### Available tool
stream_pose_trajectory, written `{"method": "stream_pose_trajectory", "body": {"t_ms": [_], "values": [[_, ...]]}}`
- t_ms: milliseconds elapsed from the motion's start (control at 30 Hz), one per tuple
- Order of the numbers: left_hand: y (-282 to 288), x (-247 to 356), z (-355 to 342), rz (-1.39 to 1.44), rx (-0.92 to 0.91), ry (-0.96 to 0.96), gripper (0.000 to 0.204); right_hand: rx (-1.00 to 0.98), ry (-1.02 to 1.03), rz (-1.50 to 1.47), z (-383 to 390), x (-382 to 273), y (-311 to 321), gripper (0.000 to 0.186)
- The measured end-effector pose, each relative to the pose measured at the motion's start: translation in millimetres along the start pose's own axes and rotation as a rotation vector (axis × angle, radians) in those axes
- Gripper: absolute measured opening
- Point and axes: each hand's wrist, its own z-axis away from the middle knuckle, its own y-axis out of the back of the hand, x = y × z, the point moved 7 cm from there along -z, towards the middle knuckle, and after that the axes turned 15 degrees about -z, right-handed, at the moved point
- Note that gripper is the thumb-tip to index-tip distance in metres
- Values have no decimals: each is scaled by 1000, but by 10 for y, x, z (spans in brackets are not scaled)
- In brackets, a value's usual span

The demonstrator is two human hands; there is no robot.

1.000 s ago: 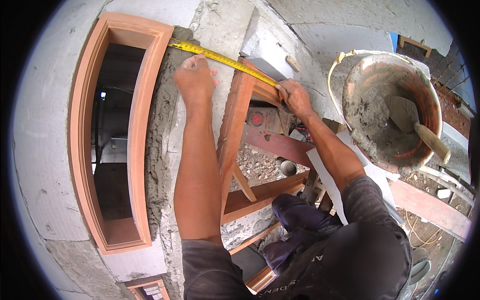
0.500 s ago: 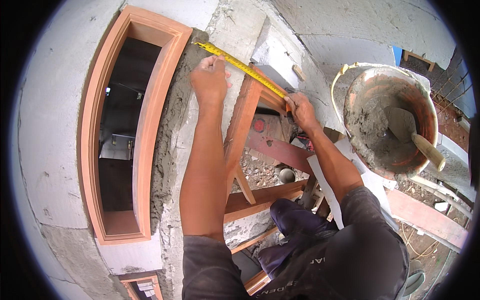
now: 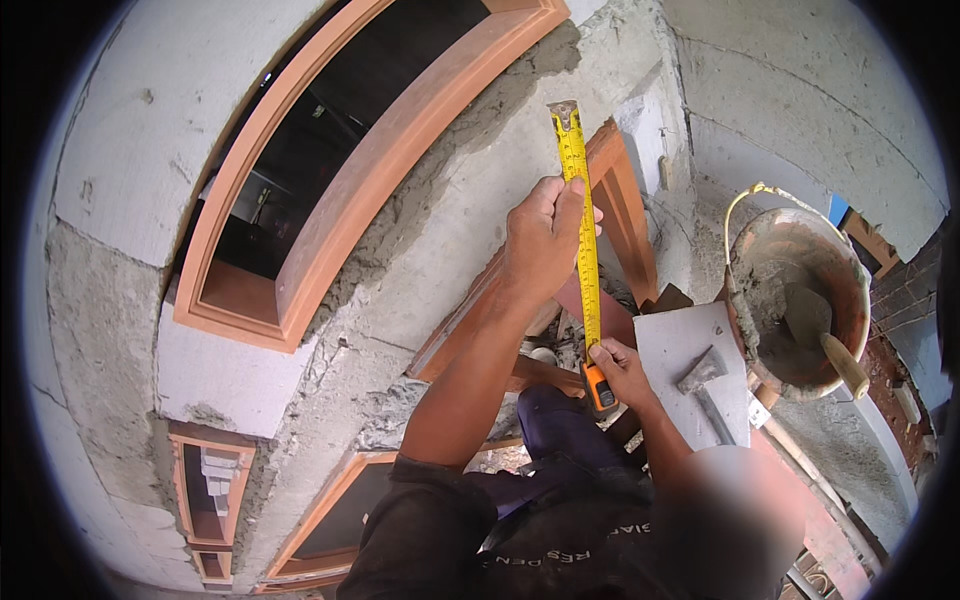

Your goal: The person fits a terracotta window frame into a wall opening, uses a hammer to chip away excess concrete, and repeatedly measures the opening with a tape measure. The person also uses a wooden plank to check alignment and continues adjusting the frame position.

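My left hand (image 3: 548,228) pinches the yellow tape blade (image 3: 587,275) a little below its metal end hook, with fingers curled around it. My right hand (image 3: 622,372) grips the orange-and-black tape measure case (image 3: 600,392) at the lower end of the extended blade. Beyond my hands is a wooden frame (image 3: 630,215) set in grey masonry (image 3: 435,225). To the left is a long, narrow wooden window frame (image 3: 375,185) edged with grey mortar (image 3: 535,65).
A bucket of mortar (image 3: 750,250) with a trowel (image 3: 840,360) in it stands at the right. Beside it a white board (image 3: 675,330) carries a hammer-like tool (image 3: 715,405). Smaller wooden frames (image 3: 234,460) sit in the wall at lower left.
The tape has swung from lying diagonally across the wall to nearly upright in view. My right hand has moved down toward my body with the case. The view has shifted and turned.
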Motion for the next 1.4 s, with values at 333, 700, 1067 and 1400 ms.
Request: {"method": "stream_pose_trajectory", "body": {"t_ms": [333,700,1067,1400], "values": [[964,-752,1826,-55,265,88,27,-292,-98,27,860,687,-678,42],[780,-1806,3983,-269,432,226,60,-537,-238,192,1017,1023,-2056,66],[1005,-2494,5840,902,789,722,59,-937,-373,441,1943,2309,-3574,63],[497,-3401,8051,-407,513,1892,60,-994,-508,603,1761,2402,-2952,45]]}}
